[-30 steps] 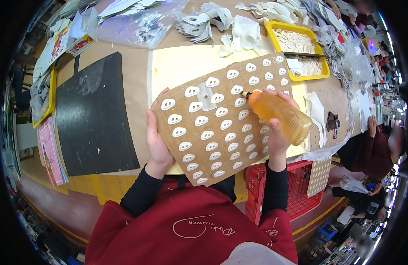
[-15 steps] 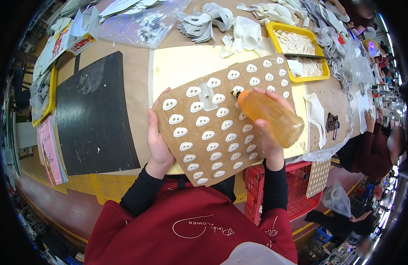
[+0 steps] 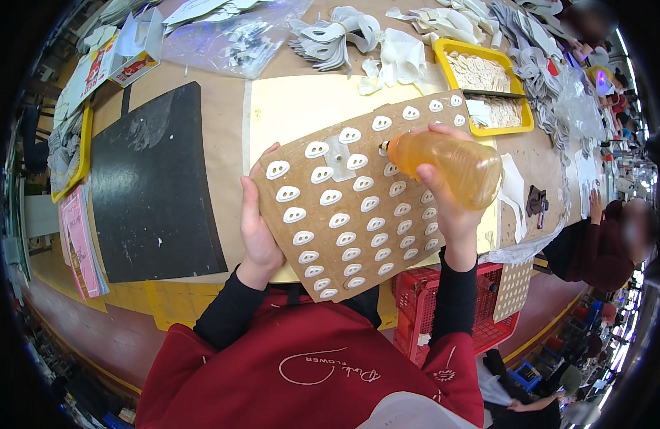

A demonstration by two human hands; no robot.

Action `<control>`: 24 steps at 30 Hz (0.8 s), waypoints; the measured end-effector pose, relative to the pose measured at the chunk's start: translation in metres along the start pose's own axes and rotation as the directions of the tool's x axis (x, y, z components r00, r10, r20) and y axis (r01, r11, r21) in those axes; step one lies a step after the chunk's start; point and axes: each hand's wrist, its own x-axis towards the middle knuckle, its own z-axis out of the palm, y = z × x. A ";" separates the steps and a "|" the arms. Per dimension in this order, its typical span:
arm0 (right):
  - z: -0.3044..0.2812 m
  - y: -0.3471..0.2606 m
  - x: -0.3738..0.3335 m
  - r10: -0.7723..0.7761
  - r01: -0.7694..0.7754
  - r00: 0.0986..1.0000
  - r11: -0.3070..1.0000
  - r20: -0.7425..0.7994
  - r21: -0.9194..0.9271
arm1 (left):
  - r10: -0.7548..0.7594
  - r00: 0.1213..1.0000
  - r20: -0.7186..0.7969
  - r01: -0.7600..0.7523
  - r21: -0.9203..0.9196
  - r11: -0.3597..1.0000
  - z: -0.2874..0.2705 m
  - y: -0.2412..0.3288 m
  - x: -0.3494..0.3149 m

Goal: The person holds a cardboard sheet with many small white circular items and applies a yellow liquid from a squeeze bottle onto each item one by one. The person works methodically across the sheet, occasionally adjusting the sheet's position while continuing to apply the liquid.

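My left hand [image 3: 261,239] grips the left edge of a brown board [image 3: 291,268], which is tilted above the table's front edge. Rows of small white rounded-triangle pieces [image 3: 339,219], each with two holes, lie on the board. A strip of clear tape [image 3: 338,159] sticks near its upper left part. My right hand [image 3: 451,207] is wrapped round a squeeze bottle [image 3: 451,163] of amber liquid with an orange collar. The bottle lies nearly level over the board, its dark nozzle pointing left near a white piece in the upper rows. Whether the tip touches is unclear.
A black board [image 3: 155,193] lies at left beside pink booklets [image 3: 80,243]. Beyond my board sit a cream sheet [image 3: 287,107], a yellow tray [image 3: 498,131] of small white pieces and bundled grey cutouts [image 3: 330,43]. A red crate [image 3: 412,300] stands below at right.
The bottle in my right hand has swung to a more level tilt, its base moving up and right. My right forearm has shifted right. My left hand has hardly moved.
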 end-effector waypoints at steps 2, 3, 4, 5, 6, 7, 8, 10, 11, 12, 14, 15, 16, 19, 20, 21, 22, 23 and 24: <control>0.000 -0.002 0.002 0.009 -0.009 0.999 1.000 -0.040 -0.006 | 0.001 1.000 0.001 -0.001 0.001 1.000 0.000 0.000 0.000; 0.000 -0.003 0.003 0.013 -0.014 0.998 1.000 -0.060 -0.009 | 0.001 1.000 0.001 -0.001 0.004 1.000 0.000 0.000 0.000; -0.001 -0.004 0.004 0.029 -0.028 0.997 1.000 -0.071 0.013 | 0.002 1.000 0.001 -0.002 0.007 1.000 -0.001 0.000 0.000; -0.002 -0.004 0.006 0.043 -0.040 0.996 0.999 -0.080 0.036 | 0.007 1.000 0.004 -0.007 0.010 1.000 -0.001 0.000 0.000; -0.003 -0.004 0.008 0.059 -0.054 0.994 0.997 -0.089 0.060 | 0.011 1.000 0.007 -0.011 0.014 1.000 -0.001 0.000 0.001; -0.005 -0.004 0.008 0.064 -0.058 0.993 0.996 -0.098 0.067 | 0.012 1.000 0.004 -0.012 0.018 1.000 -0.001 0.000 0.001; -0.006 -0.004 0.008 0.070 -0.062 0.992 0.995 -0.109 0.074 | 0.011 1.000 0.005 -0.012 0.014 1.000 -0.001 0.000 0.001; -0.011 -0.002 0.008 0.070 -0.061 0.990 0.995 -0.124 0.080 | 0.006 1.000 -0.003 -0.006 0.008 1.000 0.000 -0.001 0.000; -0.012 -0.001 0.007 0.066 -0.056 0.990 0.995 -0.129 0.080 | 0.008 1.000 -0.005 -0.007 0.012 1.000 0.000 -0.001 0.000; -0.014 0.000 0.006 0.068 -0.057 0.988 0.995 -0.136 0.083 | 0.009 1.000 -0.008 -0.009 0.017 1.000 0.000 0.000 0.000; -0.017 0.003 0.004 0.058 -0.050 0.989 0.997 -0.133 0.059 | 0.011 1.000 -0.011 -0.011 0.024 1.000 0.000 -0.001 0.001; -0.018 0.003 0.003 0.060 -0.054 0.989 0.997 -0.136 0.051 | 0.014 1.000 -0.012 -0.013 0.027 1.000 0.001 -0.001 0.001; -0.019 0.004 0.001 0.059 -0.051 0.989 0.997 -0.137 0.056 | 0.008 1.000 -0.027 -0.007 0.031 0.999 0.001 -0.001 0.002; -0.017 0.005 -0.006 0.063 -0.051 0.989 0.995 -0.136 0.087 | 0.012 1.000 -0.002 -0.012 0.015 1.000 0.002 0.000 -0.001; -0.016 0.005 -0.008 0.062 -0.049 0.990 0.994 -0.128 0.100 | 0.001 1.000 -0.006 -0.001 0.008 1.000 0.002 0.000 -0.001; -0.015 0.006 -0.010 0.065 -0.051 0.990 0.992 -0.125 0.116 | -0.003 1.000 0.001 0.003 -0.001 1.000 0.002 0.000 -0.002; -0.013 0.006 -0.012 0.068 -0.055 0.993 0.990 -0.099 0.131 | -0.006 1.000 0.011 0.006 -0.010 1.000 0.001 0.001 -0.002; -0.012 0.006 -0.014 0.075 -0.063 0.994 0.987 -0.076 0.148 | -0.010 1.000 0.010 0.010 -0.003 1.000 0.001 0.001 -0.002; -0.010 0.007 -0.016 0.084 -0.074 0.995 0.984 -0.055 0.164 | -0.012 1.000 0.013 0.012 0.002 1.000 0.000 0.001 -0.002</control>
